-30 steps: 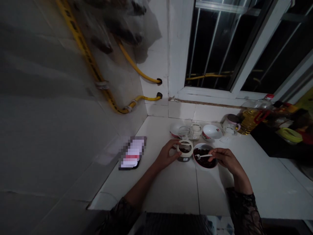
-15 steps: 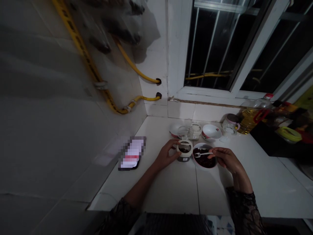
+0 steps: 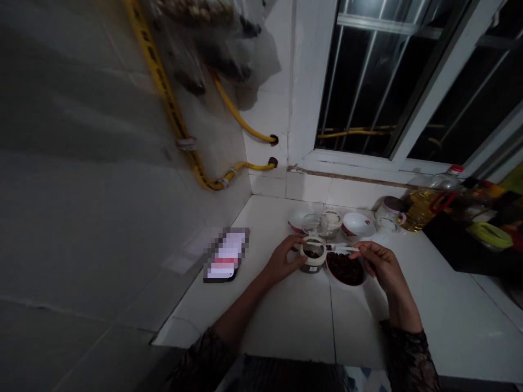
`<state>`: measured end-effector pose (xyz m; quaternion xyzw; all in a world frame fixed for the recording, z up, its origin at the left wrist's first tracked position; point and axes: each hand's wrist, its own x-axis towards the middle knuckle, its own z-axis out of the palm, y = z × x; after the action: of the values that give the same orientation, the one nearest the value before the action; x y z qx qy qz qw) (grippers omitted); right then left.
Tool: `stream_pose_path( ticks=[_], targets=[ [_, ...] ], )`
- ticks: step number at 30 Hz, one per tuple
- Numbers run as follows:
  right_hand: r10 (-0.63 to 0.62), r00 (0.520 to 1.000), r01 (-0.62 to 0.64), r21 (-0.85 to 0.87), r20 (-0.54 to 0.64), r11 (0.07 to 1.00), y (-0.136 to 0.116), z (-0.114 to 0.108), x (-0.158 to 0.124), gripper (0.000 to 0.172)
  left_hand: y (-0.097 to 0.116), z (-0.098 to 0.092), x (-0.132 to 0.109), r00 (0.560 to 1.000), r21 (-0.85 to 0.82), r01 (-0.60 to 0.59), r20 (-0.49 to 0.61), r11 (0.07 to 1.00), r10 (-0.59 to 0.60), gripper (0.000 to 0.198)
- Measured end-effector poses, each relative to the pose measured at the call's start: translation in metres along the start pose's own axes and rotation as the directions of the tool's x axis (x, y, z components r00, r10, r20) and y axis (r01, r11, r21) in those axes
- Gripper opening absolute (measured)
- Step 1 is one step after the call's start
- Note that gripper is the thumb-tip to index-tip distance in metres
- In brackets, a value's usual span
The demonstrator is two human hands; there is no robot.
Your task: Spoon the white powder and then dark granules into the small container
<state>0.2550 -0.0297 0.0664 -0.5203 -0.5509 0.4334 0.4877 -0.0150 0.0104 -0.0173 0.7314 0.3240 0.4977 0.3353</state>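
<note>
My left hand (image 3: 286,258) is wrapped round the left side of a small jar (image 3: 312,267) with a pale rim, which stands on the counter. Some dark stuff lies inside it. Pinched in my right hand (image 3: 378,264) is a small white spoon (image 3: 343,249), held level, its bowl end pointing left. A little dark food sits on the spoon's end, close to the jar's rim. Beneath the spoon stands a white bowl (image 3: 366,276) with a reddish rim, holding dark reddish-brown food (image 3: 345,268). The bowl and the jar are side by side.
Behind stand a clear lid (image 3: 314,222), a white-filled jar (image 3: 333,222) and a flowered bowl (image 3: 358,225). An oil bottle (image 3: 423,204) and a dark-lidded jar (image 3: 390,212) are at right. A phone (image 3: 226,256) lies on the left of the white counter (image 3: 290,321).
My right hand has raised the spoon from the food in the bowl and brought it level near the jar. My left hand stays on the jar. The view has shifted slightly.
</note>
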Motion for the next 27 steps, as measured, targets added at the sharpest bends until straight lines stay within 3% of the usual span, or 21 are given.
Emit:
stream_pose_path(
  ticks=[2, 4, 8, 11, 14, 16, 19, 23, 27],
  targets=[
    [-0.145, 0.989, 0.147, -0.142, 0.028, 0.979, -0.001, 0.014, -0.002, 0.034, 0.000, 0.000, 0.000, 1.000, -0.001, -0.004, -0.004, 1.000, 0.004, 0.031],
    [-0.292, 0.949, 0.314, -0.303, 0.117, 0.900, -0.002, 0.028, -0.006, 0.029, 0.001, 0.000, 0.000, 1.000, -0.001, -0.008, -0.003, 1.000, 0.008, 0.031],
    [-0.418, 0.868, 0.496, -0.488, 0.268, 0.718, -0.001, 0.040, -0.012, 0.026, 0.004, -0.001, 0.001, 1.000, 0.006, 0.000, 0.008, 1.000, 0.000, 0.030],
    [-0.441, 0.882, 0.461, -0.490, 0.163, 0.740, 0.001, 0.026, -0.012, 0.024, 0.005, -0.001, 0.001, 1.000, 0.007, -0.001, 0.009, 1.000, 0.001, 0.030],
    [-0.393, 0.919, 0.330, -0.484, -0.032, 0.811, 0.005, 0.002, -0.007, 0.026, 0.004, -0.001, 0.001, 1.000, 0.005, 0.001, 0.005, 1.000, -0.001, 0.031],
    [-0.361, 0.927, 0.263, -0.512, -0.101, 0.818, 0.009, -0.010, -0.002, 0.028, 0.004, -0.001, 0.001, 1.000, 0.000, 0.001, 0.000, 1.000, -0.001, 0.031],
    [-0.334, 0.937, 0.199, -0.626, -0.105, 0.754, 0.017, -0.016, 0.003, 0.027, 0.004, 0.000, 0.001, 1.000, -0.009, -0.003, -0.004, 1.000, 0.003, 0.030],
    [-0.308, 0.949, 0.166, -0.733, -0.063, 0.660, 0.024, -0.006, 0.006, 0.026, 0.003, -0.001, 0.001, 1.000, -0.019, 0.004, 0.002, 1.000, -0.004, 0.031],
    [-0.185, 0.981, 0.104, -0.650, -0.058, 0.753, 0.027, -0.001, 0.007, 0.025, 0.002, -0.001, 0.000, 1.000, -0.012, 0.004, -0.004, 1.000, -0.004, 0.032]
  ],
)
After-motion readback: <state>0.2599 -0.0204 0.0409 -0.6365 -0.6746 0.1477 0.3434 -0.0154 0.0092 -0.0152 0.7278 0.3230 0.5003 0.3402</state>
